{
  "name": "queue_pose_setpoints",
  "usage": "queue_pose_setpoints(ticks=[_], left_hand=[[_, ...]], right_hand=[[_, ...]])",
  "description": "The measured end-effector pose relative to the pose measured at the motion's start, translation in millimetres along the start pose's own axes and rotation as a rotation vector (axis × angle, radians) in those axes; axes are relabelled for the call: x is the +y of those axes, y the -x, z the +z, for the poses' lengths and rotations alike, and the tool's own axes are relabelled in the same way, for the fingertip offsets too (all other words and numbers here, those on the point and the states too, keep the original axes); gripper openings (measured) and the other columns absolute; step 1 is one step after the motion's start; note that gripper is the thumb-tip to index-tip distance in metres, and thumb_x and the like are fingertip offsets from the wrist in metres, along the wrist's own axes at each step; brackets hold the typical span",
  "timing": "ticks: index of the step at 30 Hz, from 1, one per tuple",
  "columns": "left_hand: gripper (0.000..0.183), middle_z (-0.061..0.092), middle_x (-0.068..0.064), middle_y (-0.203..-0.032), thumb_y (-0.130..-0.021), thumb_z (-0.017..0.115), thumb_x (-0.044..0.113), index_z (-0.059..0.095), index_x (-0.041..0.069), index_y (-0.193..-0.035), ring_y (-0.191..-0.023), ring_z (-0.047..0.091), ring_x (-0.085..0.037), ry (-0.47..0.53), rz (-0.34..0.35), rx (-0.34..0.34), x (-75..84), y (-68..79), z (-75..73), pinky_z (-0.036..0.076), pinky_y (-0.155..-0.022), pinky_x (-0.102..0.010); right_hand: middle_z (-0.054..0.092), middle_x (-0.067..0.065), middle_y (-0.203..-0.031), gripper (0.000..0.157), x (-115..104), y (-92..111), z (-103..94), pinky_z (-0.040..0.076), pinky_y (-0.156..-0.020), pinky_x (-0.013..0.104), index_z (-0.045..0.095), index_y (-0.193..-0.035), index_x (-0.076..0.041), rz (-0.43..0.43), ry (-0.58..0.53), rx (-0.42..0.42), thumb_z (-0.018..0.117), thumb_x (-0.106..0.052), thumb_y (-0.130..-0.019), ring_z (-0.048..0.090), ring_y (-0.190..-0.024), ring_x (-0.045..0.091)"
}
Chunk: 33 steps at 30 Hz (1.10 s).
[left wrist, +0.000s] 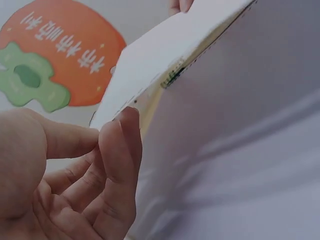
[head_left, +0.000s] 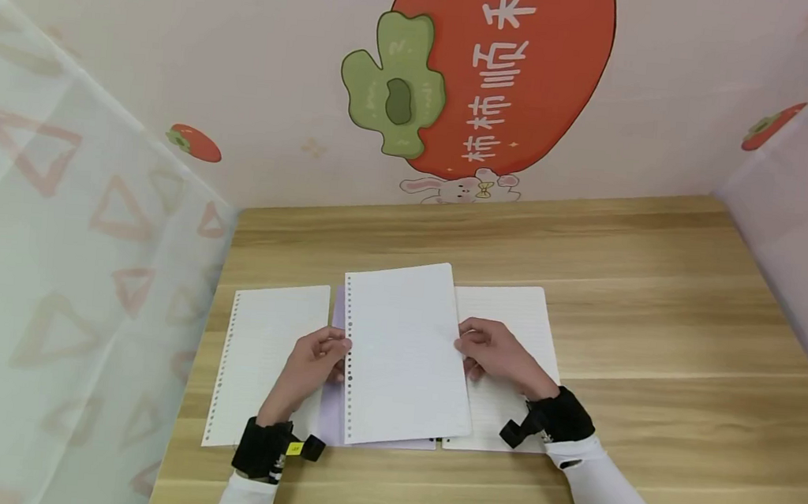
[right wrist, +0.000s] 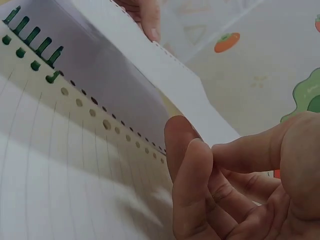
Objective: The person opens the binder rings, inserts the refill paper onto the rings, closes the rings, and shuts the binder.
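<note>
A white piece of loose-leaf paper (head_left: pixel 406 355), punched with holes down its left edge, is held raised and tilted between both hands. My left hand (head_left: pixel 309 365) pinches the punched edge with thumb and fingertips. On the opposite edge, my right hand (head_left: pixel 499 354) pinches the paper about halfway up. Beneath it lies an open ring binder with a lavender cover (head_left: pixel 332 416); green rings (right wrist: pixel 34 37) show in the right wrist view. Lined pages (head_left: pixel 513 316) rest on the binder's right side, some of their holes around the rings. Whether one sheet or several are held, I cannot tell.
Left of the binder, another lined, punched sheet or stack (head_left: pixel 261 351) lies flat on the wooden table (head_left: pixel 667 344). A printed backdrop (head_left: pixel 289 77) rises behind the table, and light cloth hangs at both sides.
</note>
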State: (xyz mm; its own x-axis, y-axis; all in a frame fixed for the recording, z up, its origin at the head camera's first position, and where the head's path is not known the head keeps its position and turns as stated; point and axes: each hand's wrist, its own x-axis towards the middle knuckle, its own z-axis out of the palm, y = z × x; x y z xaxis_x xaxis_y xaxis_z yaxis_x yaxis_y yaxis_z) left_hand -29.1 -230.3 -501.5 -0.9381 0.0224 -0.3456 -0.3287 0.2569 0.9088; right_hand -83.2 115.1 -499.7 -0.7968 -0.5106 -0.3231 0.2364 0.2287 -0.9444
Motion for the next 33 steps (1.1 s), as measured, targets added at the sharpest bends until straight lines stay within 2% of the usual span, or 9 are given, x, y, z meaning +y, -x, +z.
queue_pose_setpoints(ticks=[6,13,22,27,29,33], left_hand=[[0.027,0.077,-0.014,-0.093,-0.101,0.065,0.022,0.068,0.001,-0.119,-0.062,0.065,-0.02,-0.002,0.043,-0.057,7.2,-5.6,22.9,0.057,-0.058,-0.029],[0.027,0.076,-0.013,-0.084,-0.102,0.064,0.022,0.067,0.0,-0.117,-0.056,0.065,-0.021,-0.028,0.098,-0.127,15.7,-13.0,48.0,0.057,-0.056,-0.033],[0.023,0.075,-0.01,-0.079,-0.102,0.063,0.019,0.069,0.002,-0.117,-0.059,0.067,-0.02,-0.041,0.125,-0.188,23.0,-17.0,76.2,0.059,-0.058,-0.035],[0.026,0.076,-0.01,-0.084,-0.102,0.063,0.021,0.069,0.002,-0.119,-0.063,0.069,-0.023,-0.051,0.147,-0.216,24.0,-18.3,87.9,0.06,-0.059,-0.038],[0.027,0.076,-0.008,-0.088,-0.102,0.063,0.023,0.069,0.004,-0.12,-0.066,0.07,-0.023,-0.085,0.168,-0.218,23.3,-18.8,91.6,0.06,-0.06,-0.037],[0.024,0.075,0.001,-0.095,-0.103,0.062,0.027,0.07,0.012,-0.119,-0.071,0.068,-0.015,-0.219,0.246,-0.189,20.7,-18.6,96.4,0.056,-0.063,-0.03]], right_hand=[[0.063,0.008,-0.074,0.022,14,16,-13.6,0.053,-0.065,0.029,0.065,-0.106,0.002,-0.009,0.062,0.111,0.062,-0.02,-0.102,0.063,-0.066,0.021],[0.067,0.006,-0.074,0.029,23,37,-31.4,0.048,-0.068,0.027,0.07,-0.106,-0.003,-0.018,0.135,0.23,0.064,-0.031,-0.102,0.063,-0.067,0.02],[0.064,0.008,-0.077,0.042,34,61,-50.8,0.049,-0.065,0.028,0.071,-0.111,0.0,0.05,0.091,0.324,0.063,-0.04,-0.101,0.06,-0.069,0.021],[0.062,0.008,-0.076,0.045,38,72,-57.6,0.047,-0.063,0.027,0.071,-0.116,0.002,0.083,0.087,0.371,0.063,-0.039,-0.101,0.057,-0.069,0.019],[0.063,0.007,-0.077,0.045,40,74,-60.1,0.046,-0.062,0.027,0.07,-0.117,0.003,0.086,0.089,0.376,0.063,-0.038,-0.101,0.056,-0.068,0.017],[0.064,0.005,-0.079,0.046,41,76,-65.0,0.047,-0.06,0.027,0.07,-0.118,0.004,0.076,0.078,0.376,0.062,-0.038,-0.101,0.056,-0.068,0.015]])
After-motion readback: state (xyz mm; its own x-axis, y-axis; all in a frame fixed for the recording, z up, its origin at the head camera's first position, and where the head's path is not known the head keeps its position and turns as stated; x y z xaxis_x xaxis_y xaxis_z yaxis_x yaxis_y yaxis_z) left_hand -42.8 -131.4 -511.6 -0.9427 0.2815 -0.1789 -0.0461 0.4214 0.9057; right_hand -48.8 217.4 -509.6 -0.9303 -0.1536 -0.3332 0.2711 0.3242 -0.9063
